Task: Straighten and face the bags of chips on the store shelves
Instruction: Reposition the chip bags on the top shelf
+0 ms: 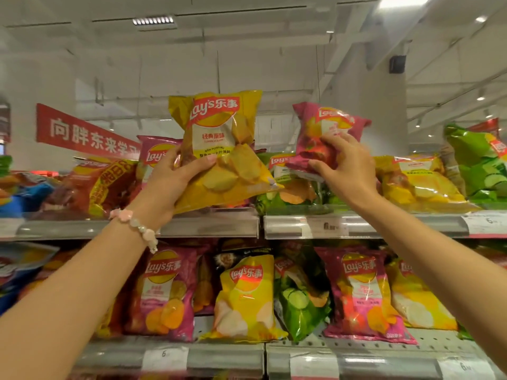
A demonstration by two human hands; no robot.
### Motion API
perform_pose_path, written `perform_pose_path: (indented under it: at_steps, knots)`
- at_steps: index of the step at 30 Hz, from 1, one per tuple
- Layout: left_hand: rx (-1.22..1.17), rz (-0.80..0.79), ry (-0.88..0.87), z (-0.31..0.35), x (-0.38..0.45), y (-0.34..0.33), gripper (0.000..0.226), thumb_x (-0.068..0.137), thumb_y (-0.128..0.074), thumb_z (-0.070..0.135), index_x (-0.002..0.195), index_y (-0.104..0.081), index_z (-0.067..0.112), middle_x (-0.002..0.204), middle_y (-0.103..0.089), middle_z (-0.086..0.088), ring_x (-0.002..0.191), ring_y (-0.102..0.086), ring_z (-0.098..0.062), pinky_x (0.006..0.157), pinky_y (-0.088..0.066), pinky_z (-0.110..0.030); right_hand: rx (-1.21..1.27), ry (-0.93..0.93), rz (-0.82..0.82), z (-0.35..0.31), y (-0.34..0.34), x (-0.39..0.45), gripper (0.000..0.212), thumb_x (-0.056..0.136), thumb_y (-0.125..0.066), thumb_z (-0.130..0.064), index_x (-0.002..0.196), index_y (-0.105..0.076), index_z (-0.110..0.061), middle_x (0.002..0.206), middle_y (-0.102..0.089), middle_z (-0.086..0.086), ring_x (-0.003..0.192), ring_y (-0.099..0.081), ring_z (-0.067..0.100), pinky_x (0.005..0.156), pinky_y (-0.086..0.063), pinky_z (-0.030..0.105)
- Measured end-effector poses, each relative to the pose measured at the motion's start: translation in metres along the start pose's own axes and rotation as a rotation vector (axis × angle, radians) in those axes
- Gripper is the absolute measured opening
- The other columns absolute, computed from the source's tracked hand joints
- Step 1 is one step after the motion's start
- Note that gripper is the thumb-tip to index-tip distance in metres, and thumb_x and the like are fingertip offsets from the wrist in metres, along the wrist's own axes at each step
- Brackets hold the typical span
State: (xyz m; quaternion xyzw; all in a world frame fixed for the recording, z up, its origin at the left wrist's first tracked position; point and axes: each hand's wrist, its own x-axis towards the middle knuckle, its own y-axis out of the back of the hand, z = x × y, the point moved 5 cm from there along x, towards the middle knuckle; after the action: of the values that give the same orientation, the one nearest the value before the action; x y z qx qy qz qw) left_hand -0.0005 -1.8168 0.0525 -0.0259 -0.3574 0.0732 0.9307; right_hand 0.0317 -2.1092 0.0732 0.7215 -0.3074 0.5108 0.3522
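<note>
Hands raised at the top shelf (137, 227): the left hand (167, 185) grips a yellow bag (219, 149), fingers curled round its lower left side, long axis upright, front facing out. The right hand (347, 168) pinches a pink bag (323, 133) that tilts right above the row. A red banner (87, 133) hangs under the white ceiling (247, 50).

White ceiling (247, 64) w/ strip lights (153, 21), red banner (87, 133), white pillar (384, 91), grey shelf rails (365, 226)
</note>
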Motion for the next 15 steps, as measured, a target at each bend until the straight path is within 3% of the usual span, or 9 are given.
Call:
perform_pose_path:
  at_steps: [10,15]
  knots:
    - [-0.010,0.005,-0.036,0.027,-0.007,0.061,0.057,0.062,-0.074,0.032,0.117,-0.061,0.023,0.101,-0.073,0.004,0.086,-0.072,-0.013,0.062,-0.057,-0.027,-0.140,0.313,-0.132,-0.116,-0.079,-0.015,0.052,0.079,-0.069,-0.041,0.128,-0.058,-0.026,0.140,-0.050,0.006,0.114,-0.048,0.033,0.091,-0.035,0.043]
    - [-0.017,0.009,-0.021,0.026,-0.005,0.081,0.066,0.063,-0.075,0.033,0.125,-0.057,0.021,0.111,-0.070,-0.001,0.094,-0.071,-0.018,0.068,-0.059,-0.033,-0.160,0.290,-0.121,-0.136,-0.120,-0.030,0.049,0.075,-0.072,-0.041,0.115,-0.064,-0.014,0.113,-0.065,0.014,0.097,-0.059,0.038,0.077,-0.045,0.046]
